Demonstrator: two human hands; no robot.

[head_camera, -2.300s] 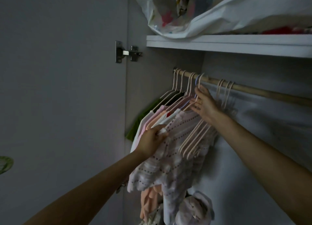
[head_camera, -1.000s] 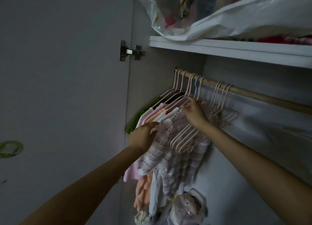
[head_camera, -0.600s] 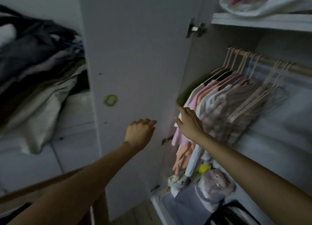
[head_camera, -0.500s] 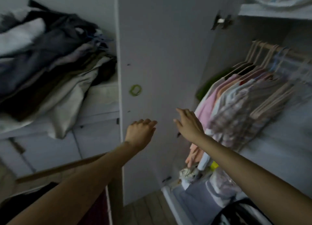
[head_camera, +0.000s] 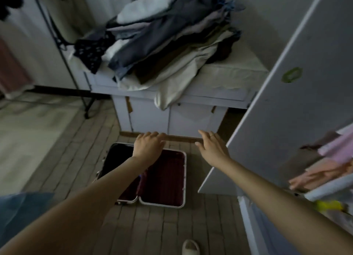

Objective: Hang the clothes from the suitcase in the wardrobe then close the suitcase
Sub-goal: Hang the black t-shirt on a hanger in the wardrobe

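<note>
At the far left a dark stand (head_camera: 63,50) rises from the pale floor beside a white wall. Next to it your view takes in a low white cabinet (head_camera: 183,109) whose top surface carries a loose heap of folded clothes (head_camera: 162,38) in grey, blue, white and beige, one pale piece hanging over the cabinet's front edge.

Below that, on the tiled floor (head_camera: 152,226), the suitcase (head_camera: 164,180) lies open and flat, its two halves side by side: the left half looks dark, the right half shows a dark red lining. You cannot tell whether any garment remains inside.

Your left hand (head_camera: 148,144) hangs above the suitcase's far edge, palm down, fingers loosely bent and holding nothing. Your right hand (head_camera: 212,146) is just to its right, above bare floor, fingers spread and relaxed, also holding nothing; a ring shows on one finger. The two hands are apart and touch nothing you can see.

Near the bottom edge a pale slipper (head_camera: 190,247) sits on the floor.

Further right stands the open white wardrobe door (head_camera: 298,101), with a green ring-shaped mark (head_camera: 291,74) on it. At the far right edge, pink and peach hanging clothes (head_camera: 328,163) show blurred inside the wardrobe.
</note>
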